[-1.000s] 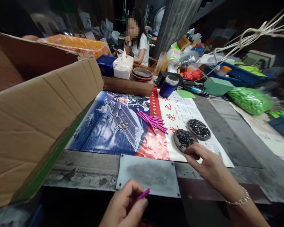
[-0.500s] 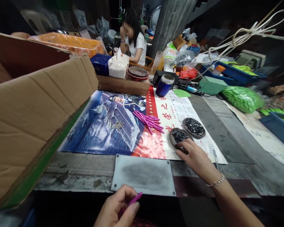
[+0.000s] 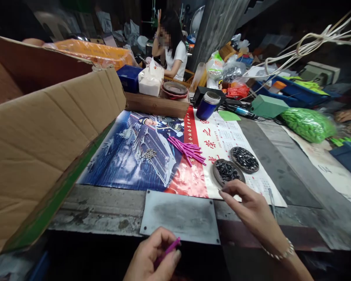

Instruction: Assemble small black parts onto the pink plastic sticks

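Observation:
My left hand (image 3: 155, 257), low at the front edge of the table, pinches a short magenta stick (image 3: 172, 246) between thumb and fingers. Just in front of a round dish (image 3: 217, 178) of small black pieces (image 3: 227, 170) is my right hand (image 3: 248, 212), thumb and forefinger drawn together. Whatever is at those fingertips is too small to name. A second dish of black pieces (image 3: 245, 159) sits behind the first. Several loose magenta sticks (image 3: 188, 150) lie in a heap on the printed poster (image 3: 105, 168), beside a cluster of small silvery beads (image 3: 149, 153).
A grey metal plate (image 3: 179, 214) is fixed at the table's front edge. On the left stands a large cardboard box (image 3: 55, 128). Behind the poster are a wooden block (image 3: 158, 104) and a blue jar (image 3: 208, 105). A person (image 3: 175, 54) sits across the table.
My right hand has come out of the nearer dish, back toward me, fingers pinched. My left hand keeps the magenta stick. The person across has raised a hand higher. The view has shifted slightly.

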A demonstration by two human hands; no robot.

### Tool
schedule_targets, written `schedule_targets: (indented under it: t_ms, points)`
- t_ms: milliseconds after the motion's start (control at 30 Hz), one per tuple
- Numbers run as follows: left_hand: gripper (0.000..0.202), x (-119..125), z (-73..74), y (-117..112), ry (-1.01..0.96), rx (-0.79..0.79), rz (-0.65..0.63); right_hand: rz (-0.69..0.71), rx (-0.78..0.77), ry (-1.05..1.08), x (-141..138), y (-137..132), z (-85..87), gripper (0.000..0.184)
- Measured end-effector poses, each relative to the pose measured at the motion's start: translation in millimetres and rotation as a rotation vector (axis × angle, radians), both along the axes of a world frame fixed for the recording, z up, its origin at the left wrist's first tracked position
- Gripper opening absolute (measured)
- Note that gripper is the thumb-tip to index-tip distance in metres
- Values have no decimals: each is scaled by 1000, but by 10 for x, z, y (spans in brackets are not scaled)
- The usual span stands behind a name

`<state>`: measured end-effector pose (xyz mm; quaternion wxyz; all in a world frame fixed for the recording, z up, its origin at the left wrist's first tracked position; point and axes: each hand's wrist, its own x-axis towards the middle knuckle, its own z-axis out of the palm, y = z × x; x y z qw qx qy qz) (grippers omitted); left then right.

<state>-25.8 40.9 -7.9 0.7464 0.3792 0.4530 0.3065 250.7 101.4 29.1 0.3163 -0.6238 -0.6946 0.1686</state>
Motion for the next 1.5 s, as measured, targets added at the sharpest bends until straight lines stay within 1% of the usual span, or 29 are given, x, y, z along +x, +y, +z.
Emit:
schedule_targets:
  t_ms: [67,100,167,267,333,400,533,600,633,700,767,833,900,1033,1133,1200,1267,1333,1433,1500]
  points:
    - [48,71,45,26,-65,-44,59,58,-30,319,-268,-146,57,20]
    - [48,105,65,42,-111,-71,77,94,-38,441,-415,-215,58,18]
    - [47,159,100,74,-212,-122,99,124,-23,589,-703,-332,14,13]
    - [42,187,147,111,-332,-178,159,141,35,630,-1041,-445,-105,7]
    - [42,172,176,123,-362,-192,219,149,87,608,-1177,-487,-177,11]
    - [43,142,199,129,-369,-208,261,173,136,564,-1249,-518,-231,19]
    - [46,85,205,133,-356,-219,309,250,231,424,-1270,-575,-298,36]
    - [46,68,188,128,-342,-201,318,258,216,411,-1251,-593,-318,35]
    - [44,61,177,124,-322,-182,311,247,179,432,-1238,-593,-322,33]
    - [41,43,158,115,-249,-119,270,228,67,506,-1209,-573,-312,34]
    - [38,14,150,110,-163,-53,201,261,-33,550,-1180,-526,-271,33]
    - [37,-27,152,113,-100,-18,128,334,-84,538,-1151,-469,-209,20]
    - [35,-73,159,122,-64,-31,63,395,-109,507,-1123,-427,-148,8]
    - [27,-149,162,140,-3,-97,-43,473,-138,445,-1066,-419,-86,2]
    - [26,-179,174,148,6,-140,-78,513,-108,344,-1029,-444,-69,8]
    - [26,-194,195,151,2,-118,-113,533,-96,282,-1008,-461,-54,10]
    - [24,-211,225,150,-3,-42,-143,517,-88,273,-988,-482,-38,11]
    - [25,-230,260,142,13,74,-156,447,-99,322,-970,-513,-22,9]
    - [25,-264,313,113,153,318,-179,306,-188,480,-961,-563,5,7]
    - [22,-286,342,83,284,483,-189,247,-254,577,-981,-580,25,6]
